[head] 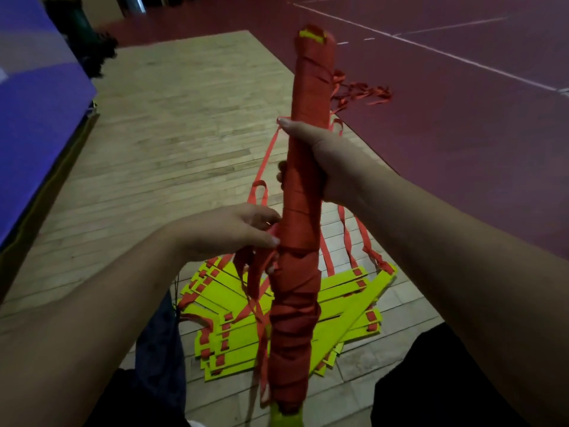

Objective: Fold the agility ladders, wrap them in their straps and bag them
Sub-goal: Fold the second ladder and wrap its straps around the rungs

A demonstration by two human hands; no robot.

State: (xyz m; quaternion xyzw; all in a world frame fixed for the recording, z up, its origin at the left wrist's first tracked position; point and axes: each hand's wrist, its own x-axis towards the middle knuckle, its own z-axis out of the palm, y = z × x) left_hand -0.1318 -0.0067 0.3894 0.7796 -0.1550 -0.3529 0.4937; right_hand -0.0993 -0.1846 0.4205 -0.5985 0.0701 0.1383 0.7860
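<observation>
**Wrapped ladder upright in both hands, strap end pinched low**

I see the wrapped ladder [303, 186] held upright in the middle of my view. It is a long bundle bound almost end to end in red strap, with yellow rung showing at the top and bottom tips.

My right hand [326, 161] grips it about halfway up. The thumb lies across the near face and the fingers [281, 175] curl round the far side, so only their tips peek out on the left edge.

My left hand [234, 231] sits lower and just left of the bundle. Its thumb and fingers are drawn together on the loose strap [255, 272], pinching it right against the bundle's side. From that pinch the strap hangs down in a few slack folds past the lower windings.

Below both hands, a ladder pile [341, 315] lies on the wooden floor [184, 134]. Its flat yellow rungs are fanned over one another and joined by red webbing. Thin red strap lengths rise from it behind the bundle, one passing just under my right thumb.

Beyond my right fingertips, well apart, a tangle of straps [363, 95] lies where the wood meets the red court [462, 134].

A dark blue cloth [160, 349] lies under my left forearm, touching the pile's left edge; I cannot tell what it is. A blue mat [34, 87] stands far left.
</observation>
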